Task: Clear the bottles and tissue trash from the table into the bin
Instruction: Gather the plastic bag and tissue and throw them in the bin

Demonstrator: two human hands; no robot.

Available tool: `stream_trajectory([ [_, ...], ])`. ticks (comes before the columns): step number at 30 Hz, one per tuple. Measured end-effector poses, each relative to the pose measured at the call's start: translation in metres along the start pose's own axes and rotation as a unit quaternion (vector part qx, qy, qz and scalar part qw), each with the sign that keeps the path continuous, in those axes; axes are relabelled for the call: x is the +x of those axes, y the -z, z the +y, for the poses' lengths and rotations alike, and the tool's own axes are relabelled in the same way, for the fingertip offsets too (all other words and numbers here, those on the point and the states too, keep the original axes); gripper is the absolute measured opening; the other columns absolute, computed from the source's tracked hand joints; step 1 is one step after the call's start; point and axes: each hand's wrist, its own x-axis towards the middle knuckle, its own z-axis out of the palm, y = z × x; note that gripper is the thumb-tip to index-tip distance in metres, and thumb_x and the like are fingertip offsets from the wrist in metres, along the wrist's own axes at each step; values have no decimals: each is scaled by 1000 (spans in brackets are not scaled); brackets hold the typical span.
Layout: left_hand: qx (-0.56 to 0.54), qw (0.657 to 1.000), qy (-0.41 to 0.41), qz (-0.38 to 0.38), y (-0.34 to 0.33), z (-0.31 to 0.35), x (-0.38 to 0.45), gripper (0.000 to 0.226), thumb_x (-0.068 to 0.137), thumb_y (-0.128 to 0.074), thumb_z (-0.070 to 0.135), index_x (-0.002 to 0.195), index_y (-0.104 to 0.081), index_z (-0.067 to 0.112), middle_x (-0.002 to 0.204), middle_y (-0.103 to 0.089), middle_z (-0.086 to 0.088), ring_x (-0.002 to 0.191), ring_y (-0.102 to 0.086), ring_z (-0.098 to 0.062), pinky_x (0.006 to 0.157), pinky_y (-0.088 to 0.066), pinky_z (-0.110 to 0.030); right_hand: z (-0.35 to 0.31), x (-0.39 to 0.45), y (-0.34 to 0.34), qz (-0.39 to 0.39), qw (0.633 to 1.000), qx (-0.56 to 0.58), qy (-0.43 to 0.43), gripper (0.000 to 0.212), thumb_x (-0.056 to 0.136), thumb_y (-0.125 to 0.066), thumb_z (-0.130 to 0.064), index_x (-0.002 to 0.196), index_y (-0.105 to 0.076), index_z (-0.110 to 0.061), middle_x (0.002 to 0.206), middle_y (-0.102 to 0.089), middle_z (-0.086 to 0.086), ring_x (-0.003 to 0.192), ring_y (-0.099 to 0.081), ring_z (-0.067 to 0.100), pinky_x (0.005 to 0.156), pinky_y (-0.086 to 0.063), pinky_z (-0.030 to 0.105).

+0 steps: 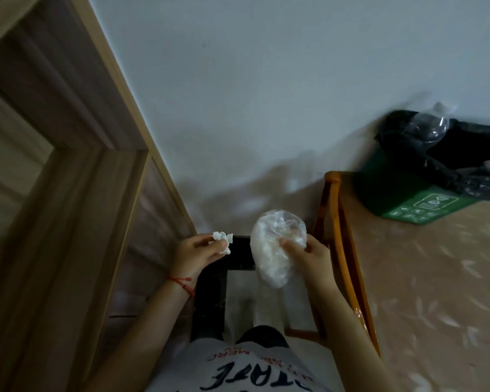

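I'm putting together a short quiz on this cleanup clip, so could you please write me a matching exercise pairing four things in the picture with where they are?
Things:
1. crumpled tissue
2. clear plastic bag
3. green bin
4. red string bracelet

Places:
A. on the floor by the wall, lined with a black bag
B. around the left wrist
C. pinched in the left hand
D. gripped in the right hand

Pairs: 1-C, 2-D, 3-A, 4-B
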Motion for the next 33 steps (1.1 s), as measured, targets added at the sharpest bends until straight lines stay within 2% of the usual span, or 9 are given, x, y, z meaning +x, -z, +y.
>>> stream_trajectory([
  [4, -2, 1000, -8, -11, -18, 17, 23, 19, 78, -62, -7, 70, -68, 9, 57, -72, 6, 60, -68, -5, 53, -53, -13, -17, 32, 2, 5, 1000, -14, 8, 8, 80, -68, -16, 84, -65, -22, 78, -70, -1, 71, -68, 7, 57, -54, 16],
  [9, 7, 999, -25, -25, -33, 40, 48, 15, 76, -65, -2, 72, -70, 12, 62, -73, 5, 64, -69, -7, 56, -54, -15, -37, 58, 9, 18, 1000, -11, 12, 17, 79, -69, -21, 96, -67, -17, 85, -72, -1, 77, -68, 6, 60, -54, 17],
  [12, 9, 999, -32, -43, -46, 54, 61, 15, 74, -67, -3, 72, -70, 12, 64, -74, 3, 65, -70, -10, 56, -55, -17, -47, 65, 16, 31, 999, 8, 27, 8, 79, -69, -21, 84, -68, -27, 78, -73, -5, 76, -68, 5, 58, -53, 16],
  [16, 27, 995, -38, -93, -70, 70, 81, 15, 74, -65, -7, 74, -69, 7, 62, -73, 3, 63, -69, -9, 56, -56, -18, -57, 70, 28, 93, 994, 52, 14, 5, 78, -70, -17, 82, -71, -20, 84, -74, 6, 82, -70, 20, 70, -58, 37],
  [17, 36, 993, -39, -106, -77, 74, 86, 13, 74, -66, -7, 76, -69, 5, 63, -73, 2, 65, -69, -10, 60, -58, -21, -60, 69, 31, 107, 993, 56, 16, 5, 78, -70, -17, 82, -71, -21, 85, -74, 7, 83, -70, 21, 71, -58, 38],
  [19, 49, 988, -37, -142, -91, 81, 96, 12, 74, -65, -8, 82, -68, 0, 64, -72, 2, 67, -68, -11, 67, -58, -24, -67, 67, 36, 135, 988, 76, 18, 6, 79, -69, -17, 80, -72, -22, 86, -74, 6, 81, -70, 19, 68, -59, 33],
  [23, 79, 971, -30, -224, -122, 92, 113, 17, 75, -62, -11, 75, -67, 6, 58, -72, 7, 60, -67, -4, 63, -56, -19, -79, 56, 48, 195, 971, 134, 26, 6, 81, -66, -12, 82, -70, -16, 81, -75, 3, 74, -71, 17, 54, -53, 19],
  [28, 100, 944, -9, -313, -162, 99, 124, 15, 74, -64, -8, 73, -68, 7, 60, -72, 4, 61, -68, -7, 56, -55, -17, -82, 41, 61, 270, 947, 171, 23, 9, 82, -66, -16, 89, -70, -15, 84, -75, 3, 77, -71, 18, 56, -53, 19],
  [33, 156, 908, -21, -388, -197, 101, 119, 22, 72, -69, -1, 66, -71, 20, 61, -73, 7, 62, -69, -8, 55, -53, -14, -76, 28, 75, 355, 918, 178, 12, 10, 80, -68, -20, 89, -69, -19, 83, -75, -4, 76, -71, 15, 57, -53, 18],
])
